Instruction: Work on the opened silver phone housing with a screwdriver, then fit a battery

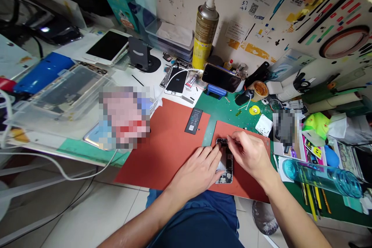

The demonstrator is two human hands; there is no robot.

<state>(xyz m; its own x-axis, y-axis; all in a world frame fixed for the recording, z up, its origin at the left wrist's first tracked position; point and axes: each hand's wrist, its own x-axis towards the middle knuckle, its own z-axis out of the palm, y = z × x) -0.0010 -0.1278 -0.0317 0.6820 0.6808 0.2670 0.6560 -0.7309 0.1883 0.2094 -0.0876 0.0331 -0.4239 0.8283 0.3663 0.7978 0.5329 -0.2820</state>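
An opened phone (pixel 229 164), its inner parts showing, lies on the right-hand red-brown mat (pixel 250 186). Over its left side rests my left hand (pixel 203 166), fingers stretched towards the upper part and thumb across the lower part, holding it against the mat. My right hand (pixel 250 153) is closed in a pinch at the phone's top right corner; whatever sits between those fingertips is hidden or too small to name. A black phone battery (pixel 193 121) lies apart from both hands, on the left-hand red-brown mat (pixel 157 151).
Behind the mats stand a phone (pixel 222 77) on a blue holder and a yellow spray can (pixel 205 31). To the right lie a blue clear bottle (pixel 322 178) and several thin tools (pixel 310 199). A clear plastic box (pixel 64 100) and a white cable (pixel 72 178) are at left.
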